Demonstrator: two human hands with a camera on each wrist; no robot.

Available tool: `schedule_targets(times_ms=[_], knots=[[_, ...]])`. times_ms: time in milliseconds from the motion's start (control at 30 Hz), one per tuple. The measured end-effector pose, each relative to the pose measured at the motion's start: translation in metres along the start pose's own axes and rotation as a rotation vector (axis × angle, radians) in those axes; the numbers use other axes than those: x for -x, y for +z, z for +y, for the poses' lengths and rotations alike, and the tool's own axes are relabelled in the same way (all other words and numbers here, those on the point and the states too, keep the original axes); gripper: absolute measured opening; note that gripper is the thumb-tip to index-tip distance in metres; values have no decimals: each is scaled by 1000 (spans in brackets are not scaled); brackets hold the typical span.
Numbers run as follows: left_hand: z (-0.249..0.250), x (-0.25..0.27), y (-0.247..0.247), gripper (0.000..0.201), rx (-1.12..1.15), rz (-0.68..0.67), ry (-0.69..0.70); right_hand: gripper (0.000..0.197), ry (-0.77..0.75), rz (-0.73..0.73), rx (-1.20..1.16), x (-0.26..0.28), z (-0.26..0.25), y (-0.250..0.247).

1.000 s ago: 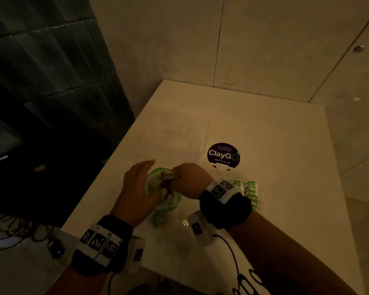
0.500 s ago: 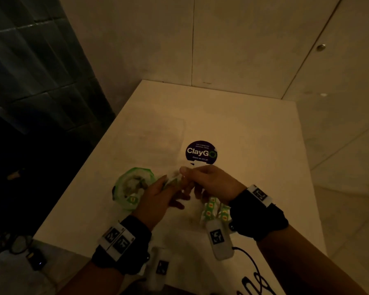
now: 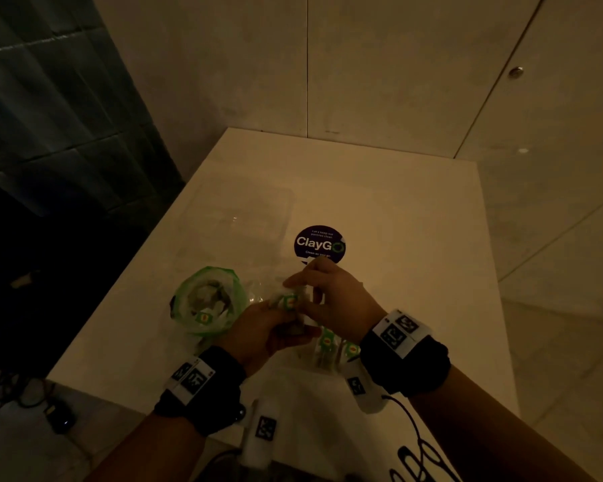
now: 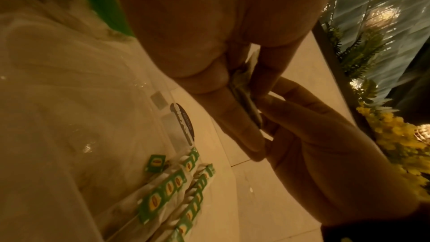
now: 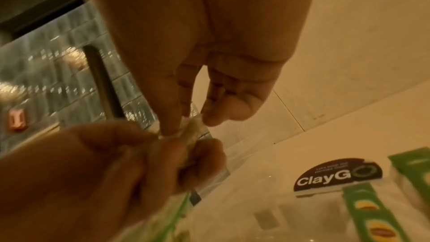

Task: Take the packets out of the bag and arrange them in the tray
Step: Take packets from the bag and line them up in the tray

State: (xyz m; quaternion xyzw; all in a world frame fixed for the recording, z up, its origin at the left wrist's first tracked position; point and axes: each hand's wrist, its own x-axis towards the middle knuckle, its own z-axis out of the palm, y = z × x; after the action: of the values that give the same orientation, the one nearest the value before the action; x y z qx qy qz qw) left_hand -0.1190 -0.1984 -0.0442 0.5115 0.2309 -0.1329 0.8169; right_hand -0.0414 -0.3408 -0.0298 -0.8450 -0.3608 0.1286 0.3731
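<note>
A: What was being held by the hands at that moment?

B: A small packet [image 3: 288, 302] was pinched between both. The left hand [image 3: 263, 328] was curled under it from below, and the thumb and forefinger of the right hand [image 3: 331, 300] were closed on its upper edge. It was held above the desk [image 3: 380, 210], between the bag and the near tray.

A: And the rest of the packets?

B: A green-rimmed bag [image 3: 206, 300] was seen standing open just left of the hands, with crumpled packets inside. Several packets with green and yellow labels [image 4: 163, 194] were already lined up on edge in a clear tray [image 3: 328, 356] under the right wrist. A second clear container [image 3: 237, 220] was lying farther back, beside a round dark sticker [image 3: 319, 243].

A: How would such a packet be expected to handle?

B: It was judged to be very light, thin and limp, made of soft paper that creases easily. A gentle pinch at the labelled end would probably be enough; squeezing the middle could crush the contents. The bag was filmy plastic and likely to collapse or slide if tugged. The tray looked like thin, glossy, stiff plastic, light enough to shift when packets were pushed against its wall.
</note>
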Motion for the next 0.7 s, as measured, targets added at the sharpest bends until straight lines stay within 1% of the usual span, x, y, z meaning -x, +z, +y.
schedule_targets(times_ms=[67,133,233,300,367,467,600,700], knots=[[1,0,0,29,140,-8,-24,34,-24,5,60,1,0,1],[2,0,0,34,276,-22,-52,35,-79,48,143,3,-1,3],[3,-2,2,34,345,-28,-35,34,-170,121,243,5,-2,5],[2,-4,5,35,363,-29,-35,30,-181,123,271,5,-1,5],[1,-6,7,37,374,-30,-46,27,-127,100,233,3,-1,1],[-2,-10,8,38,385,-41,-57,28,-38,82,140,0,2,-7],[-4,-13,11,38,388,-91,-57,20,-14,42,65,0,8,-15],[-5,-15,12,38,412,-104,-47,12,-53,77,-6,3,14,-17]])
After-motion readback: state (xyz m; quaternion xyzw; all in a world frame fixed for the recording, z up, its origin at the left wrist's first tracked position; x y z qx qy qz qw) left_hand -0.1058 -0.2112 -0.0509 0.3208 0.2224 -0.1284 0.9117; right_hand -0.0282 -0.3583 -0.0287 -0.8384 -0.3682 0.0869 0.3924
